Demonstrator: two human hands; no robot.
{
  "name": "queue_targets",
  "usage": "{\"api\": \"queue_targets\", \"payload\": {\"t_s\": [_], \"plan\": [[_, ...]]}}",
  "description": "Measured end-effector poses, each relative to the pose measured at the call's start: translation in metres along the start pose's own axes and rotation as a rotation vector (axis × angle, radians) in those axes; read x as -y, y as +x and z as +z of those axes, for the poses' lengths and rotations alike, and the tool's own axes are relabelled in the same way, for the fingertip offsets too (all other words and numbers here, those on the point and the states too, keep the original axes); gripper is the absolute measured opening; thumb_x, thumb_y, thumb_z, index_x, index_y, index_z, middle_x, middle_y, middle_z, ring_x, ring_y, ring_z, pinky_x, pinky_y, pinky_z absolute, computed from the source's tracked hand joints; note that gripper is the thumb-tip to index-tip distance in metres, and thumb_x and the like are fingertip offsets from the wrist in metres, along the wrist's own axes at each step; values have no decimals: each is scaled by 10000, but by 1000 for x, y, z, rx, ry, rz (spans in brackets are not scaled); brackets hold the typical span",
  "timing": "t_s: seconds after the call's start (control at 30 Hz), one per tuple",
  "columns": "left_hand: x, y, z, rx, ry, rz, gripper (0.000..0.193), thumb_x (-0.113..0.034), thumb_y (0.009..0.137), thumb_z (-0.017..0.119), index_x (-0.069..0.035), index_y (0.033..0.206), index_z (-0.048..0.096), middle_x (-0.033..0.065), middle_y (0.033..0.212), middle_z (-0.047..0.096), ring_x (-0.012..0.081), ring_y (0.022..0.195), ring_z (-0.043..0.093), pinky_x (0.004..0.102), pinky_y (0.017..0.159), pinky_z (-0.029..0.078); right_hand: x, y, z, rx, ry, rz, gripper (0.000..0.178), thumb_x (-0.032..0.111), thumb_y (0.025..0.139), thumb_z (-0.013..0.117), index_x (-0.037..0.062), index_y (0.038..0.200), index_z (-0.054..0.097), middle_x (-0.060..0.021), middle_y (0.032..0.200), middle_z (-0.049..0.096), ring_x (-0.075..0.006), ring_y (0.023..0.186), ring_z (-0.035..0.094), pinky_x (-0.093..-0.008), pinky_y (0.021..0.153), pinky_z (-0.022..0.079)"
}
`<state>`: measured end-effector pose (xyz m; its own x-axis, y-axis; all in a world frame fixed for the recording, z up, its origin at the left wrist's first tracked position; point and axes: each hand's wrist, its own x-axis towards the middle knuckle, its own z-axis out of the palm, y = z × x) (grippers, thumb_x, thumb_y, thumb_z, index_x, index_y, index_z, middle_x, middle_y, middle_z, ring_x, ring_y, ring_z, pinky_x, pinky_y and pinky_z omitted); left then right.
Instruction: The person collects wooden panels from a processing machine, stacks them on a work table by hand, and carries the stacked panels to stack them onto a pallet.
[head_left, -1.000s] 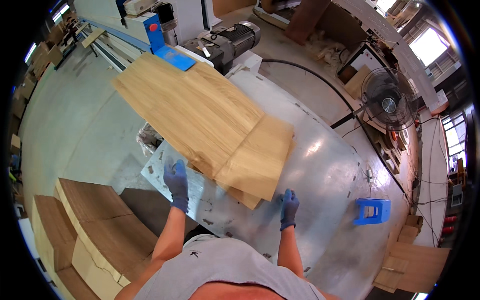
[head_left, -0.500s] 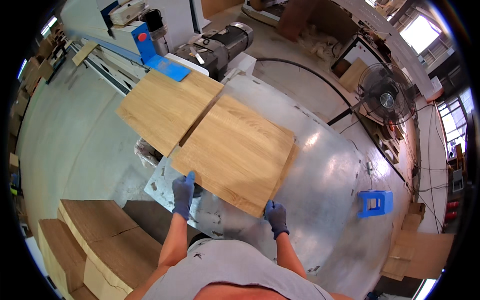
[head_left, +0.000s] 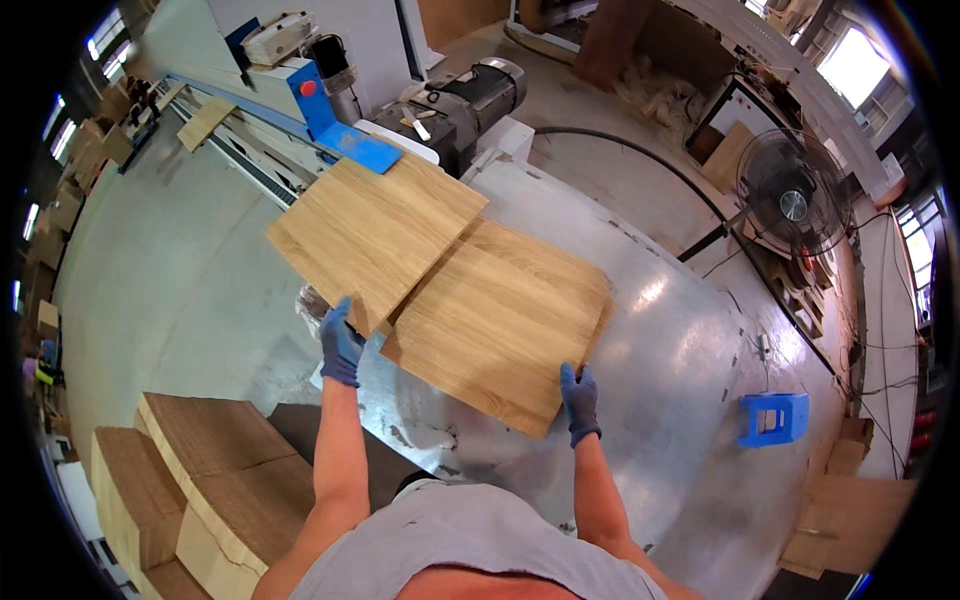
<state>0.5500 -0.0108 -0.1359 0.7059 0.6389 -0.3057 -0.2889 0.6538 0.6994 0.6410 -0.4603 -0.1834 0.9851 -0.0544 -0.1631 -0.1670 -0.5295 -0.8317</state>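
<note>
Two light wood-grain panels lie side by side in front of me. At the near corner of the left panel (head_left: 380,230) is my left hand (head_left: 341,347) in a blue-grey glove, closed on its edge with a digit on top. My right hand (head_left: 579,405), gloved alike, grips the right edge of the right panel (head_left: 500,320), thumb on top and the other fingers along the side. Beneath the right panel another board's edge (head_left: 603,333) sticks out. The left panel overlaps the right one's edge. Both rest over a shiny metal table (head_left: 680,370).
Beyond the left panel stands a machine with a blue plate (head_left: 365,150), a red button (head_left: 308,88) and a motor (head_left: 495,85). Brown board stacks (head_left: 225,450) are close on my left. A blue stool (head_left: 775,418) and a standing fan (head_left: 792,200) are to the right.
My left hand has gone from the right panel's near edge to the left panel's corner. My right hand has slid up along the edge. The gap between the panels has closed into an overlap.
</note>
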Motion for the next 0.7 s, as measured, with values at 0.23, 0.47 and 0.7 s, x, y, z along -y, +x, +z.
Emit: {"api": "queue_targets", "payload": {"t_s": [0.23, 0.47, 0.7], "plan": [[49, -69, 21, -1, 487, 103, 270, -125, 933, 610, 4, 1168, 587, 115, 1064, 673, 227, 884, 696, 406, 704, 604, 8, -7, 4, -119, -6, 107, 449, 361, 902, 666, -63, 1047, 641, -189, 891, 697, -296, 778, 647, -386, 729, 501], [56, -183, 50, 135, 705, -486, 218, -140, 950, 556, 22, 1014, 688, 118, 790, 711, 166, 610, 687, 274, 543, 549, -18, 9, 0, 0, 574, 267, 425, 354, 989, 580, -59, 969, 675, -80, 859, 676, -175, 768, 574, -331, 706, 478], [43, -117, -17, -172, 968, 167, 252, -194, 926, 604, 24, 1001, 705, 93, 779, 711, 142, 689, 679, 264, 595, 522, -2, -2, 3, 50, 317, 156, 453, 359, 953, 633, -82, 1054, 657, -103, 963, 689, -189, 837, 610, -341, 758, 496]]}}
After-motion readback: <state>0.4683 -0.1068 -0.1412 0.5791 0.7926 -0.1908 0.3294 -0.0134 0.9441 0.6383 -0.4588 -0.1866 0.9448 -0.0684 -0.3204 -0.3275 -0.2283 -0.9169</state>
